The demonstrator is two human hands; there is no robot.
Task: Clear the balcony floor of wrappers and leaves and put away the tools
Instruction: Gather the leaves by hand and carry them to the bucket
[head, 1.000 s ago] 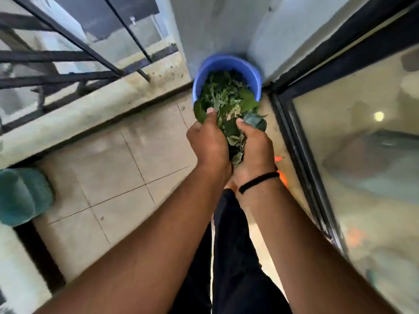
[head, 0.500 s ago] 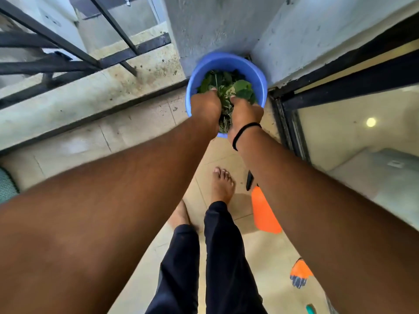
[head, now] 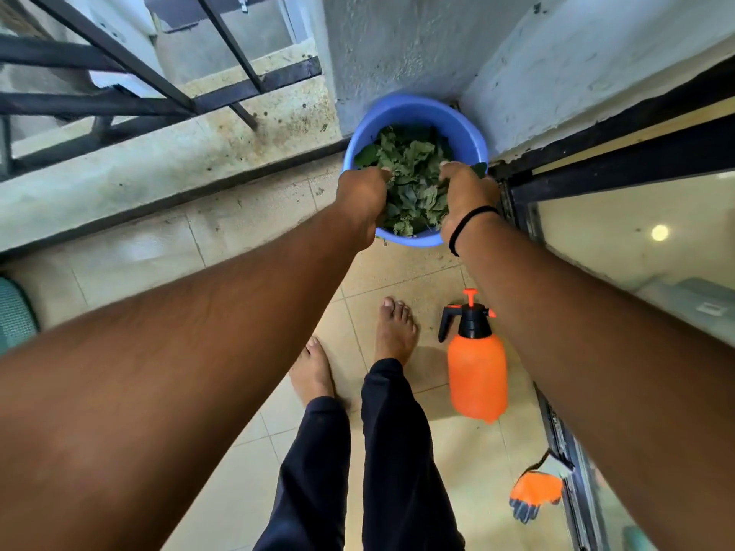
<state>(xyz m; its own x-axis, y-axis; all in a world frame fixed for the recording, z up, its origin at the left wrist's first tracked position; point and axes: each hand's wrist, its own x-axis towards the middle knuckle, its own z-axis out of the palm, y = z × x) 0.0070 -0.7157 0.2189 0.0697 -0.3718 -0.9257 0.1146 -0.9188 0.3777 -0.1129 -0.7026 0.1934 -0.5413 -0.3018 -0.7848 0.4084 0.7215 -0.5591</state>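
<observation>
Leaves (head: 413, 180): heaped green in one blue bucket (head: 469, 129), set in the corner of the balcony floor (head: 131, 252).
Left hand (head: 364, 192): grip buried in the leaves at the bucket's left side; curl cannot be told.
Right hand (head: 465, 188): likewise at the right side; a black band is worn.
Floor: beige tiles; one orange sprayer (head: 476, 375) and one orange glove (head: 535, 493) are seen.

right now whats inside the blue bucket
The blue bucket holds a heap of green leaves, with the left hand and right hand in it. The leaves hide the bottom and anything beneath them.
</observation>
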